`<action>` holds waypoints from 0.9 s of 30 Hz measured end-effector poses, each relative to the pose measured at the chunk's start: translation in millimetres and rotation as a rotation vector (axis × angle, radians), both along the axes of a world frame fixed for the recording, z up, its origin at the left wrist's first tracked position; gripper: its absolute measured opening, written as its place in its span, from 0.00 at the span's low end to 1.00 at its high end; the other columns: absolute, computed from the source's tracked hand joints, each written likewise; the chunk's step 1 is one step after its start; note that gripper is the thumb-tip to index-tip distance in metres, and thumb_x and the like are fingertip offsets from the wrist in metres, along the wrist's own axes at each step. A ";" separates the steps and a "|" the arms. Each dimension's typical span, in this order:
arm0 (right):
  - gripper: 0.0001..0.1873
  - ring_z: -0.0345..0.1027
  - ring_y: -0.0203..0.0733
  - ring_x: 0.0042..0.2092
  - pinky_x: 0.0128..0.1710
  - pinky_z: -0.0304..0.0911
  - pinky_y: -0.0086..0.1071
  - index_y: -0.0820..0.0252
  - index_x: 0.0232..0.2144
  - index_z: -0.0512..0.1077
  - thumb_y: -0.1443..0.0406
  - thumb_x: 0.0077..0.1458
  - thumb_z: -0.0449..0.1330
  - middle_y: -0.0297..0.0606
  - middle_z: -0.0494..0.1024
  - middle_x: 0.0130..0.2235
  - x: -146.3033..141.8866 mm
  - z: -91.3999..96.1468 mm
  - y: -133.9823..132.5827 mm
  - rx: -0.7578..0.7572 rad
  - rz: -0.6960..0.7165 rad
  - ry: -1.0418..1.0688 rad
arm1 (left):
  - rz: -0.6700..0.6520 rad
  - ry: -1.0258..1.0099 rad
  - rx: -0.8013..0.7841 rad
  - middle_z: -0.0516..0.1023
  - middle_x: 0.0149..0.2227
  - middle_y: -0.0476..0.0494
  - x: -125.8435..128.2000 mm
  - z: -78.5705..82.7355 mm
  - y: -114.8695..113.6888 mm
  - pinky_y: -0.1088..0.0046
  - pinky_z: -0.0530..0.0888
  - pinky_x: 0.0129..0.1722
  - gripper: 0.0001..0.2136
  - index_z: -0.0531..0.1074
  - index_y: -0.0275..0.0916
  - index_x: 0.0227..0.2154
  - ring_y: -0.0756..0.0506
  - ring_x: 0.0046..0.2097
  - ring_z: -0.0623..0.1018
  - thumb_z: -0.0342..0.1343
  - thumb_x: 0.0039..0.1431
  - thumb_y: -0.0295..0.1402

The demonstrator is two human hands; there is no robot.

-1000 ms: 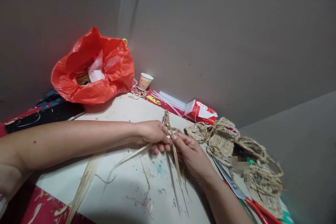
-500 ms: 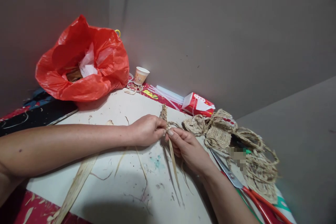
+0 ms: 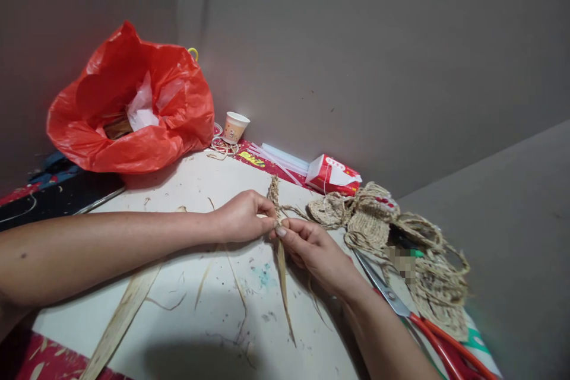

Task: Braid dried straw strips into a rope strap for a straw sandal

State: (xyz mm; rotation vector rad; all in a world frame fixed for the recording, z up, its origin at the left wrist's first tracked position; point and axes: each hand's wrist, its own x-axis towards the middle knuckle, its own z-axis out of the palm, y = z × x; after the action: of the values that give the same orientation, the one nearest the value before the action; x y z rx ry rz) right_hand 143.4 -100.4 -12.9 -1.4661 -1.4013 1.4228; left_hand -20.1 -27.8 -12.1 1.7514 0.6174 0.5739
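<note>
My left hand and my right hand meet over a white table top. Both pinch the same straw braid, whose plaited end points away from me. From the pinch, loose straw strips hang down toward me across the table. The fingers of both hands are closed tightly on the braid.
A red plastic bag sits at the back left, a paper cup and a red tissue box along the wall. Woven straw pieces and red-handled scissors lie at my right. A wide dry leaf strip lies front left.
The strips that my left hand held spread out to the left are gone from it; both hands now pinch close together on the braid. The loose strips hang straighter.
</note>
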 end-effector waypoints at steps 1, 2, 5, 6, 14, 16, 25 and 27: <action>0.16 0.38 0.29 0.20 0.18 0.36 0.27 0.62 0.27 0.68 0.54 0.54 0.57 0.24 0.51 0.18 -0.6 0.1 -0.1 0.006 -0.004 -0.012 | 0.010 0.003 -0.026 0.75 0.23 0.48 0.1 1.2 0.5 0.78 0.67 0.30 0.06 0.71 0.33 0.20 0.52 0.28 0.72 0.51 0.48 0.27; 0.16 0.39 0.29 0.20 0.19 0.37 0.27 0.62 0.26 0.68 0.54 0.53 0.57 0.24 0.52 0.19 -1.4 0.2 -0.2 0.016 -0.009 -0.027 | 0.018 0.007 -0.058 0.74 0.22 0.49 0.1 2.2 1.2 0.79 0.66 0.29 0.05 0.71 0.33 0.20 0.53 0.27 0.71 0.52 0.47 0.27; 0.16 0.42 0.30 0.22 0.21 0.41 0.27 0.61 0.23 0.65 0.55 0.53 0.57 0.26 0.53 0.20 -4.7 0.8 -0.9 0.082 -0.026 -0.114 | 0.032 0.030 -0.184 0.70 0.19 0.53 -0.2 3.6 4.2 0.81 0.61 0.23 0.04 0.68 0.34 0.19 0.55 0.22 0.66 0.56 0.43 0.28; 0.16 0.42 0.31 0.23 0.21 0.41 0.27 0.61 0.21 0.63 0.56 0.53 0.56 0.26 0.53 0.20 -5.8 0.8 -1.3 0.114 -0.032 -0.161 | 0.023 0.031 -0.231 0.68 0.18 0.54 -0.6 3.7 5.2 0.81 0.59 0.21 0.05 0.67 0.34 0.19 0.56 0.21 0.63 0.57 0.42 0.29; 0.14 0.45 0.34 0.25 0.24 0.46 0.29 0.59 0.20 0.60 0.60 0.56 0.51 0.29 0.52 0.21 -10.3 -0.5 -3.7 0.239 -0.040 -0.361 | -0.042 0.091 -0.398 0.52 0.11 0.59 -4.5 11.8 7.6 0.78 0.44 0.14 0.10 0.64 0.37 0.19 0.57 0.14 0.50 0.57 0.46 0.37; 0.15 0.45 0.34 0.25 0.24 0.46 0.29 0.58 0.19 0.58 0.60 0.55 0.51 0.29 0.52 0.21 -10.7 0.0 -3.7 0.245 -0.050 -0.364 | -0.048 0.089 -0.436 0.51 0.13 0.58 -4.6 14.2 8.6 0.78 0.45 0.14 0.11 0.63 0.37 0.18 0.57 0.15 0.50 0.55 0.48 0.37; 0.15 0.46 0.34 0.25 0.24 0.46 0.29 0.59 0.20 0.59 0.60 0.56 0.51 0.29 0.53 0.21 -11.2 1.2 -3.5 0.238 -0.055 -0.364 | -0.064 0.051 -0.513 0.54 0.14 0.56 -4.2 10.6 9.5 0.78 0.46 0.13 0.07 0.64 0.36 0.19 0.56 0.15 0.50 0.49 0.49 0.31; 0.15 0.46 0.34 0.25 0.24 0.47 0.29 0.59 0.20 0.59 0.60 0.56 0.51 0.29 0.53 0.22 -9.9 -0.2 -3.5 0.244 -0.042 -0.376 | -0.055 0.068 -0.506 0.56 0.14 0.56 -4.0 9.6 8.9 0.79 0.45 0.12 0.06 0.65 0.36 0.20 0.57 0.15 0.51 0.51 0.48 0.31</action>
State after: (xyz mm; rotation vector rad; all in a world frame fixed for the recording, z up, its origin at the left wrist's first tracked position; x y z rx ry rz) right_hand 133.5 -103.9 -13.1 -1.6428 -1.6913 0.9397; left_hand -24.2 -19.0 -2.5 1.3086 0.6904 0.2857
